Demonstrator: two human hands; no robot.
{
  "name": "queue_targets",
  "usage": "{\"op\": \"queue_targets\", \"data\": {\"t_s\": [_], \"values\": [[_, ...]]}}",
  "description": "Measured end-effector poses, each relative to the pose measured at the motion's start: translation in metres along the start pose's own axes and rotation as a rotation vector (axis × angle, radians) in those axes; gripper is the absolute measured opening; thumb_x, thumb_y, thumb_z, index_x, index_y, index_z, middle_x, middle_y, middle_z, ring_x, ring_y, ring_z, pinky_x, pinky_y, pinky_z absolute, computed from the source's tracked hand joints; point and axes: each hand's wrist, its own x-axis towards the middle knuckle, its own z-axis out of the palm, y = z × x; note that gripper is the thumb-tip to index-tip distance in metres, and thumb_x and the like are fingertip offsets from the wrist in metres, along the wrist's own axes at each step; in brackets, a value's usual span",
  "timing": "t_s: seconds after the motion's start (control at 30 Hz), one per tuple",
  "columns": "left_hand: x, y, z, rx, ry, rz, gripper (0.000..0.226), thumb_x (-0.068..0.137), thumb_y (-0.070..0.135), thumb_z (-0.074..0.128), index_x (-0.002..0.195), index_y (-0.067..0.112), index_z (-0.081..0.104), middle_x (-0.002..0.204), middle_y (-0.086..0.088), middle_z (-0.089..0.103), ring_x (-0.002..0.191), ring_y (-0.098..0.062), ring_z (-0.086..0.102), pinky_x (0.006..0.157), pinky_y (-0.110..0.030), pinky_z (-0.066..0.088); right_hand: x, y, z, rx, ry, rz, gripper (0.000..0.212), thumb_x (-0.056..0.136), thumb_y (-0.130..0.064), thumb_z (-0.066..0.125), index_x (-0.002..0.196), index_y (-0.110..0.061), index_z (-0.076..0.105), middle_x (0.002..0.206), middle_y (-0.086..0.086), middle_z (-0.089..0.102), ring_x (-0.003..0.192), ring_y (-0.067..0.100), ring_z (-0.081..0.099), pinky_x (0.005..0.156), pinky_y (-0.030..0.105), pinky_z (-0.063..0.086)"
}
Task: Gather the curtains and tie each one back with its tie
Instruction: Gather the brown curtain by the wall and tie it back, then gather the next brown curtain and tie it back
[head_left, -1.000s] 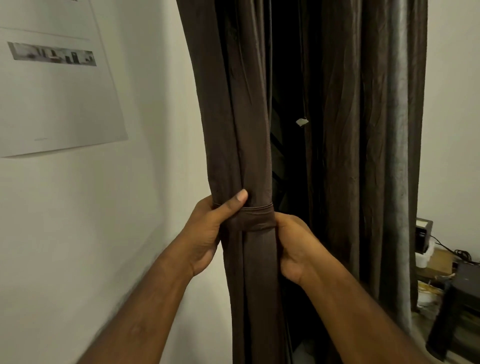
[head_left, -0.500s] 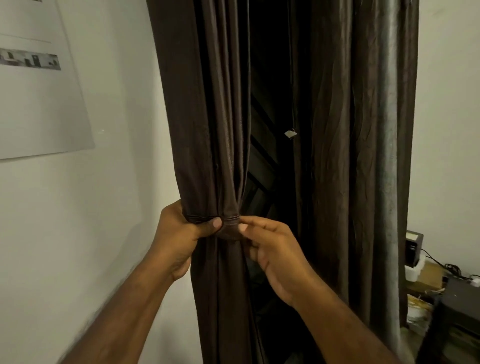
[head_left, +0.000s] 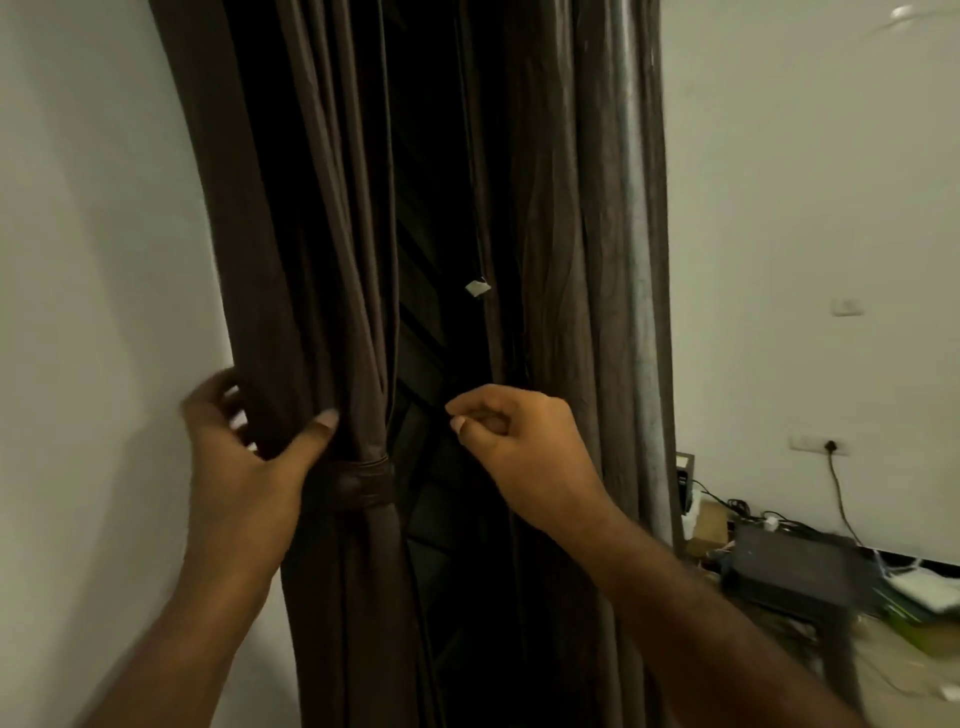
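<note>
Two dark brown fabric curtains (head_left: 332, 260), one tie (head_left: 358, 486); my left hand (head_left: 244, 467) grips folds, right hand (head_left: 524, 447) pinches near the gap edge.

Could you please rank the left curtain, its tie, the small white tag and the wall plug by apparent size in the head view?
1. left curtain
2. tie
3. and 4. white tag and wall plug: both tiny and look alike, so unranked.

Room corner, pale plaster walls, dim indoor light.
White wall (head_left: 810, 208) with socket (head_left: 820, 445), cable plugged in and hanging below; light switch (head_left: 847, 307) above the socket; dark low table (head_left: 795, 566) below it, cluttered with wires; pale floor (head_left: 904, 675) beneath.
</note>
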Motion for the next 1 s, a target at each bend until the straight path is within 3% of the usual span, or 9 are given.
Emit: {"op": "queue_targets", "data": {"t_s": [0.1,0.17,0.23,0.37,0.47,0.6,0.73,0.87,1.0], "values": [[-0.007,0.016,0.019,0.319,0.288,0.552,0.054,0.081,0.03,0.071,0.126,0.018,0.045,0.132,-0.007,0.047,0.123,-0.019,0.048,0.103,-0.045,0.042,0.013,0.006,-0.027,-0.054,0.056,-0.032,0.02,0.098,-0.019,0.063,0.115,-0.024,0.072,0.092,-0.015,0.072,0.087,-0.004,0.069,0.074,0.011,0.055],[-0.011,0.031,0.04,0.336,0.253,0.861,0.033,0.086,0.022,0.063,0.116,0.011,0.054,0.127,-0.013,0.051,0.122,-0.024,0.047,0.101,-0.048,0.039,0.023,0.012,-0.047,-0.097,0.132,-0.048,0.019,0.098,-0.017,0.061,0.113,-0.022,0.073,0.091,-0.011,0.073,0.083,0.003,0.071,0.076,0.023,0.061],[-0.013,0.045,0.072,0.298,0.072,0.975,0.015,0.087,0.013,0.059,0.102,0.014,0.06,0.115,-0.004,0.056,0.109,-0.019,0.051,0.091,-0.042,0.043,0.037,0.024,-0.069,-0.124,0.247,-0.036,0.017,0.097,-0.016,0.06,0.106,-0.02,0.074,0.087,-0.008,0.074,0.079,0.007,0.072,0.075,0.033,0.063],[0.004,0.046,0.141,0.289,-0.252,0.631,0.014,0.09,0.026,0.06,0.104,0.024,0.059,0.106,0.011,0.056,0.1,-0.01,0.054,0.08,-0.033,0.05,0.08,0.063,-0.116,-0.218,0.452,0.06,0.018,0.096,-0.016,0.057,0.096,-0.024,0.073,0.083,-0.007,0.073,0.076,0.011,0.071,0.076,0.043,0.063],[0.033,0.029,0.2,0.395,-0.293,0.419,0.035,0.088,0.043,0.06,0.12,0.029,0.052,0.125,0.008,0.051,0.116,-0.013,0.049,0.085,-0.032,0.049,0.119,0.108,-0.152,-0.232,0.477,0.16,0.018,0.099,-0.023,0.059,0.115,-0.021,0.067,0.101,0.002,0.074,0.088,0.018,0.072,0.084,0.046,0.062],[0.074,0.016,0.267,0.623,-0.187,0.483,0.071,0.083,0.058,0.06,0.141,0.029,0.032,0.146,-0.003,0.031,0.131,-0.025,0.037,0.099,-0.042,0.043,0.173,0.161,-0.182,-0.217,0.455,0.275,0.044,0.097,-0.034,0.064,0.136,-0.016,0.053,0.124,0.007,0.067,0.1,0.021,0.068,0.092,0.044,0.059],[0.119,0.012,0.321,0.779,-0.079,0.594,0.097,0.077,0.049,0.071,0.152,0.037,0.01,0.159,-0.012,0.002,0.142,-0.035,0.019,0.107,-0.056,0.035,0.232,0.205,-0.195,-0.151,0.344,0.287,0.06,0.095,-0.043,0.067,0.144,-0.017,0.044,0.131,0.004,0.061,0.087,0.005,0.06,0.071,0.019,0.048],[0.154,-0.003,0.345,0.896,-0.056,0.621,0.095,0.073,0.004,0.07,0.15,0.035,0.024,0.16,-0.01,-0.006,0.138,-0.036,0.025,0.099,-0.05,0.046,0.283,0.235,-0.189,-0.014,0.225,0.287,0.079,0.09,-0.05,0.07,0.153,-0.019,0.034,0.146,0.009,0.054,0.125,0.024,0.058,0.097,0.033,0.05],[0.177,-0.021,0.359,0.916,-0.017,0.46,0.067,0.085,0.027,0.065,0.144,0.021,0.036,0.157,-0.013,0.006,0.136,-0.035,0.029,0.103,-0.049,0.043,0.322,0.245,-0.173,0.088,0.167,0.209,0.072,0.092,-0.046,0.069,0.151,-0.018,0.039,0.144,0.004,0.056,0.125,0.023,0.06,0.103,0.039,0.052]]}}
